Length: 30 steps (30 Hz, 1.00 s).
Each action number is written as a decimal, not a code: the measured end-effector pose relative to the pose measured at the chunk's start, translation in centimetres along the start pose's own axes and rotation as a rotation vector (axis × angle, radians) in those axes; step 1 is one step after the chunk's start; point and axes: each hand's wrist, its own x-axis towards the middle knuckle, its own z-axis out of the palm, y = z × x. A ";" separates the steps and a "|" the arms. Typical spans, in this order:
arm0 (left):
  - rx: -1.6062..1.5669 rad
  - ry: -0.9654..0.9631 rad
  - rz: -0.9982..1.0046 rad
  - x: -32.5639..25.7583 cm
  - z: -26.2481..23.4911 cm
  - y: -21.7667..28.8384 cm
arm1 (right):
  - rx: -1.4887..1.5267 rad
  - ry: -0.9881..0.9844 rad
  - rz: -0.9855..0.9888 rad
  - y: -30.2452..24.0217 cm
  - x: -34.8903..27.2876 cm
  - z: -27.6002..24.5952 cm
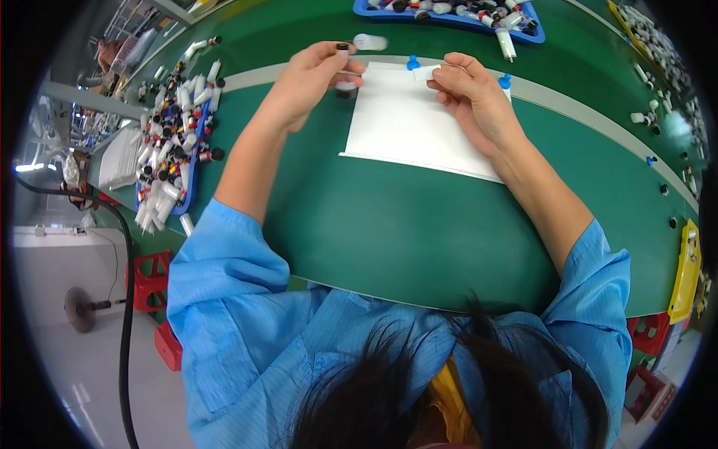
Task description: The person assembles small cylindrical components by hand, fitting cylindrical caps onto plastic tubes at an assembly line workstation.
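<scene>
My left hand (310, 78) is closed around a small dark-capped bottle (342, 48) by the upper left corner of a white sheet (419, 123). Just past its fingertips is a smeared white bottle (371, 43); whether the hand touches it I cannot tell. Another dark, blurred piece shows under the fingers. Over the sheet's upper part, my right hand (475, 93) pinches a small white slip (425, 73) between thumb and fingers. Close by, a blue knob-shaped piece (413, 63) stands at the sheet's top edge, and a second blue piece (505, 80) sits at its right corner.
Left on the green table (396, 232), a blue tray (202, 142) overflows with small bottles. A second blue tray (449, 16) of bottles lies at the far side. Loose bottles and caps are scattered right, near a yellow tray (684, 273). A black cable (129, 299) hangs at left.
</scene>
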 end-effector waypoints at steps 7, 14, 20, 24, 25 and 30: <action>-0.960 -0.387 -0.171 1.0 5.0 -0.5 | 0.229 -0.005 -0.058 -0.3 0.6 -0.4; -1.206 -0.576 -0.053 0.0 6.5 -0.6 | 0.350 -0.036 -0.116 -1.4 0.5 0.0; -1.000 -0.420 0.063 -0.9 7.2 0.5 | 0.153 -0.113 -0.191 -1.0 -1.1 1.8; -0.923 -0.410 0.133 -1.2 7.5 0.7 | 0.071 -0.085 -0.232 -0.6 -1.1 2.0; -0.907 -0.409 0.156 -1.2 7.5 0.9 | 0.072 -0.068 -0.243 -0.7 -1.0 2.0; -0.848 -0.312 0.157 -1.5 8.4 0.9 | 0.029 -0.047 -0.247 -0.4 -0.9 1.7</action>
